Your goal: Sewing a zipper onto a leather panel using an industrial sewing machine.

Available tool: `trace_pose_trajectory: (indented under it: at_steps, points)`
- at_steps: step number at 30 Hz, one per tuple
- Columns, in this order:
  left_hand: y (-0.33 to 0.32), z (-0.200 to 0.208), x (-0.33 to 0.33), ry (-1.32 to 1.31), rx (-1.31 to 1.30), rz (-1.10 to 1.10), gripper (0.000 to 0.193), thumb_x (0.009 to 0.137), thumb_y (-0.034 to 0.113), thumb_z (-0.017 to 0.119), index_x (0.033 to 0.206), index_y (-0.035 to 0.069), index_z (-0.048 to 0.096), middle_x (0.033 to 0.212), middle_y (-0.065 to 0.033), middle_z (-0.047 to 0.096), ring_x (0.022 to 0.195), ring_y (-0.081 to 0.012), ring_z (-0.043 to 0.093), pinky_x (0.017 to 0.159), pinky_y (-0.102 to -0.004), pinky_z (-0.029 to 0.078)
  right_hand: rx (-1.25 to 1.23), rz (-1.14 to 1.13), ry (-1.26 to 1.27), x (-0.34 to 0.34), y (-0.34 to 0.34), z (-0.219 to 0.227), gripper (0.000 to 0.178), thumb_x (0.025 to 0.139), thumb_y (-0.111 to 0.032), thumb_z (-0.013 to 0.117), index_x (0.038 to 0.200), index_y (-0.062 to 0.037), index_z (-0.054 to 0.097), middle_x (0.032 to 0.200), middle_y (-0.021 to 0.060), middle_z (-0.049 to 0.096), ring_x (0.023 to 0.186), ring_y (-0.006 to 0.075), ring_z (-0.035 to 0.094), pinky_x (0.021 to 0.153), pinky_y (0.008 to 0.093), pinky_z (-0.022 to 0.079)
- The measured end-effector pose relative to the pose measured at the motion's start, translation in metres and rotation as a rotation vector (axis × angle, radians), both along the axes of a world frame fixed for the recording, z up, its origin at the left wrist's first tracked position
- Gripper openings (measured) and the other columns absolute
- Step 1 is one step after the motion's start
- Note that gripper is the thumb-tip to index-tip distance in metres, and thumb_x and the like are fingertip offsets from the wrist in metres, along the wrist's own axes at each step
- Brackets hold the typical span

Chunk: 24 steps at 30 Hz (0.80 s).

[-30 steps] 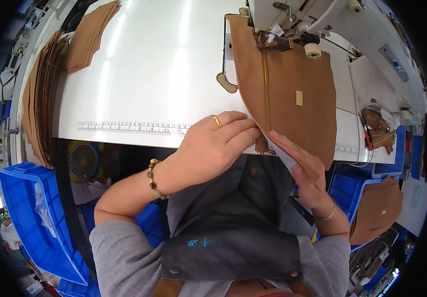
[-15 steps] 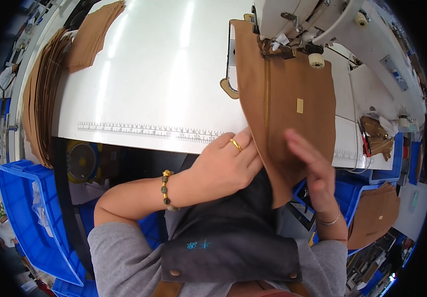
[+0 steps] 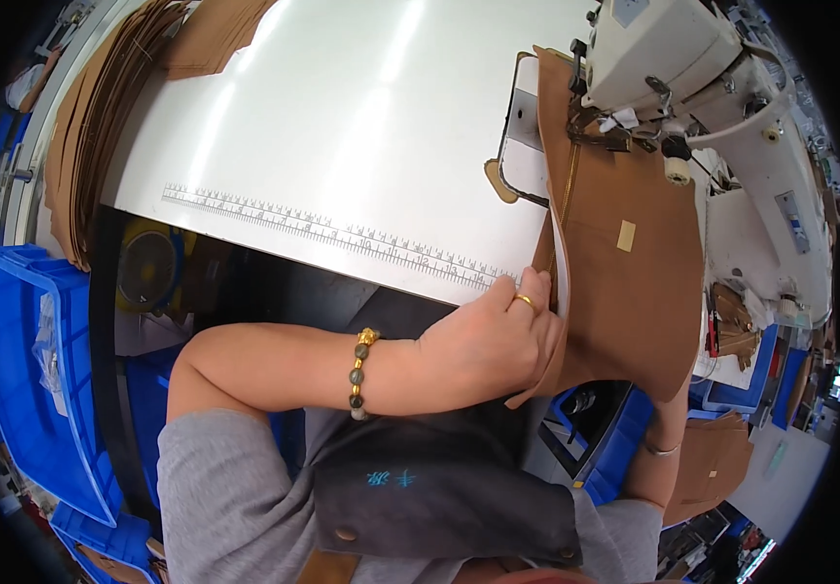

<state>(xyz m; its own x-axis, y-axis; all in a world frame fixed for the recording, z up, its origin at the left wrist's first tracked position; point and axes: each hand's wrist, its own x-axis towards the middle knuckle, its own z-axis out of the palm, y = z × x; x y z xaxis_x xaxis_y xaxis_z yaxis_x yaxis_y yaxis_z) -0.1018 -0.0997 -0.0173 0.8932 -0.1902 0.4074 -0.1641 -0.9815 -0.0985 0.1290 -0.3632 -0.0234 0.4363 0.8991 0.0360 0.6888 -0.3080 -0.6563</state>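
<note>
A brown leather-like panel [image 3: 648,302] lies under the head of a white sewing machine [image 3: 668,58]. A zipper-like strip [image 3: 568,190] runs along its left side, and a small pale tan patch [image 3: 625,236] sits on its face. My left hand [image 3: 498,336] is closed on the panel's near left edge, thumb and fingers pinching a fold that shows a pale layer. My right hand [image 3: 668,414] reaches beneath the panel's near right corner; its fingers are hidden there, and only the wrist and the start of the hand show.
Brown panels stand stacked [image 3: 113,127] at the table's left end, with more lying flat [image 3: 211,44] beside them. A printed ruler scale [image 3: 342,238] follows the white table's front edge. Blue crates [image 3: 40,370] stand at left; brown pieces [image 3: 712,467] hang over a crate at right.
My left hand has shifted its hold along the panel's left edge, folding it up. My right hand, earlier over the panel with fingers stretched, has gone under its near right corner. The whole view has turned.
</note>
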Motion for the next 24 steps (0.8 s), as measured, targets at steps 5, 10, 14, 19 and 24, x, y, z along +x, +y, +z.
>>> trace_pose_trajectory:
  at_steps: [5,10,14,19,24]
  points:
    - [0.003,-0.001,0.002,-0.001,0.021,0.003,0.038,0.08,0.014,0.063,0.108,-0.01,0.071,0.116,-0.0257,0.073,0.108,-0.0317,0.067,0.078,-0.0321,0.053,-0.024,0.072,-0.169,-0.013,0.017,-0.009,0.043,0.105,-0.019,0.059,0.14,0.0048,0.057,0.137,0.0208,0.064,0.104,0.0307,0.074,0.083,0.0377,0.062]
    - [0.004,-0.002,0.003,-0.005,-0.023,0.0,0.036,0.079,0.015,0.063,0.105,-0.008,0.07,0.11,-0.0223,0.074,0.104,-0.0275,0.067,0.075,-0.0299,0.051,-0.023,0.105,-0.248,-0.012,0.026,-0.005,0.042,0.104,-0.02,0.06,0.138,0.0045,0.058,0.134,0.0202,0.065,0.103,0.0314,0.073,0.083,0.0384,0.062]
    - [0.005,-0.003,0.003,0.021,-0.029,-0.022,0.036,0.076,0.016,0.064,0.104,-0.007,0.071,0.109,-0.0193,0.073,0.101,-0.0257,0.065,0.075,-0.0289,0.05,-0.017,0.132,-0.343,0.0,0.039,-0.003,0.041,0.104,-0.02,0.061,0.137,0.0041,0.059,0.132,0.0197,0.067,0.102,0.032,0.073,0.084,0.039,0.061]
    - [0.009,-0.007,0.006,-0.061,-0.058,-0.062,0.021,0.082,0.018,0.066,0.087,-0.001,0.069,0.091,-0.0204,0.074,0.104,-0.0322,0.068,0.075,-0.0325,0.05,0.01,0.192,-0.563,0.03,0.066,-0.002,0.041,0.103,-0.02,0.061,0.136,0.0037,0.06,0.129,0.0191,0.068,0.101,0.0327,0.073,0.084,0.0396,0.061]
    - [0.013,-0.008,0.005,-0.056,-0.094,-0.097,0.021,0.081,0.017,0.065,0.089,-0.002,0.068,0.101,-0.0232,0.075,0.104,-0.0307,0.067,0.076,-0.0328,0.05,0.013,0.214,-0.692,0.05,0.078,-0.001,0.04,0.103,-0.021,0.062,0.134,0.0034,0.061,0.127,0.0184,0.07,0.1,0.0333,0.073,0.085,0.0403,0.061]
